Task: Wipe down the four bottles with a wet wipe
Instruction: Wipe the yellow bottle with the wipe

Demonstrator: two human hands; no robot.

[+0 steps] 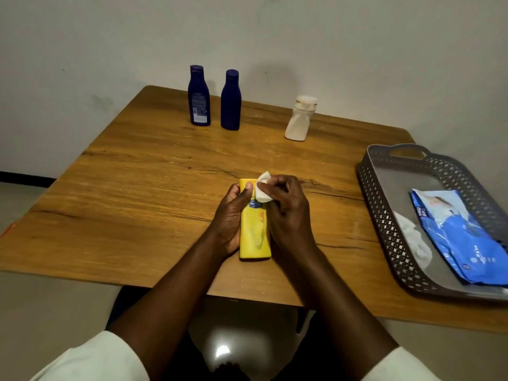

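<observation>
1. Yellow bottle (254, 235): lying lengthwise near the front edge of the wooden table (137, 171), between both hands, cap end pointing away from the camera.
2. Left hand (229, 221): wrapped around the bottle's left side, thumb laid across the upper face (firm grip, fingers hidden underneath).
3. Right hand (286, 213): closed on a folded white wet wipe (262, 189), pressed against the bottle's far end, just beside the left thumb.
4. Two dark blue bottles (199, 96) (231, 101): upright, side by side near the far edge, well apart from the hands.
5. White bottle (299, 119): upright, right of the blue pair.
6. Grey perforated tray (384, 215): at the right edge of the table, containing a blue wipes pack (461, 240) and a crumpled white wipe (415, 240) (partly under the pack).
</observation>
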